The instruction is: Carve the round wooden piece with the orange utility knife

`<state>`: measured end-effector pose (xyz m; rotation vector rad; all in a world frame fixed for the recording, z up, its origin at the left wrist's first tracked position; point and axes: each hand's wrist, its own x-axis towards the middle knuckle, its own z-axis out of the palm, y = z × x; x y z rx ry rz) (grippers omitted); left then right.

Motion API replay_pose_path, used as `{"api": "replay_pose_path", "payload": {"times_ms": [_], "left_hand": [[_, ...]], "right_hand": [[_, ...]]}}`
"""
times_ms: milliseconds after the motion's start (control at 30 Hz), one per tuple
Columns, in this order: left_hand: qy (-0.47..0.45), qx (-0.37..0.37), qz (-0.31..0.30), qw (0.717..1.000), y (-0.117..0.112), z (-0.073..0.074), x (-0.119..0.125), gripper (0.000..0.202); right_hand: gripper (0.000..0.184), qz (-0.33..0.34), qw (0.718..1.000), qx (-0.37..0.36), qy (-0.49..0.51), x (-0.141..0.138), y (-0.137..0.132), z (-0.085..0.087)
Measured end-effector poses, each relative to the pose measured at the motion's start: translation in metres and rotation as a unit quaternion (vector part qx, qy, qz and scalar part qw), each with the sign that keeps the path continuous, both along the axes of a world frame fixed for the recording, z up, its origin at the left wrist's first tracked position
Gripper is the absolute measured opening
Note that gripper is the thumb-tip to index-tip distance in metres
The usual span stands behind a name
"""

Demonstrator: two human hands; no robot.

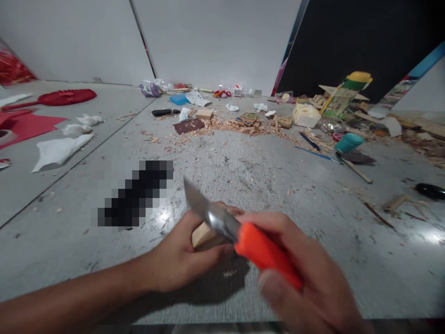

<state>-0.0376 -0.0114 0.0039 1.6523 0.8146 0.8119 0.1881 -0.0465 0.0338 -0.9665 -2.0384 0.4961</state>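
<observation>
1. Left hand (177, 260) sits at 6 o'clock in the frame, forearm coming in from 8 o'clock. Its fingers are curled shut round a small pale wood block (203, 235), thumb side up.
2. The block is held low over the counter (264, 185). Cannot tell whether it rests on it or is lifted.
3. Right hand (306, 283) is at 5 o'clock, close to the lens and blurred. Its fingers are wrapped tight on the orange handle of a knife (239, 232).
4. The blade runs from the handle toward 10 o'clock, crossing the top of the block. Touching or just above the wood, cannot tell.
5. The tip points away from the body, and the left hand's grip likely steadies the block against the blade.
6. The counter is grey and scratched, with glare spots by the hands and a dark seam running from 8 to 12 o'clock.
7. At 12 o'clock there is a wood shavings pile (229, 126), a brown sheet (188, 125) and small offcuts.
8. At 2 o'clock there is a teal cup (348, 142), a white block (306, 115), a wooden model (342, 95) with a yellow-green top and a blue stick (314, 154).
9. At 9 to 10 o'clock there is crumpled white paper (59, 150) and a red cloth (66, 97).
10. A pixelated patch (135, 195) lies at 10 o'clock of the left hand.
11. Room: a white wall (215, 41) behind, and a black panel (347, 41) at 1 o'clock.
</observation>
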Motion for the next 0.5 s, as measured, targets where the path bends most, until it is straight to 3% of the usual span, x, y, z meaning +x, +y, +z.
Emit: {"api": "replay_pose_path", "payload": {"times_ms": [67,133,267,500], "left_hand": [[0.017,0.013,0.018,1.000,-0.001,0.004,0.000,0.040],[0.023,0.022,0.035,0.999,-0.002,0.007,0.001,0.042],[0.004,0.022,0.028,0.999,-0.004,0.008,0.004,0.035],[-0.008,0.069,0.024,0.997,-0.009,0.006,0.003,0.029]], "right_hand": [[0.019,-0.011,0.999,0.034,-0.002,0.018,0.004,-0.001],[0.015,-0.011,0.998,0.058,-0.032,0.033,0.008,-0.004],[0.017,-0.005,0.993,0.095,-0.069,0.045,0.011,-0.010],[0.021,0.001,0.992,0.110,-0.063,0.041,0.009,-0.009]]}}
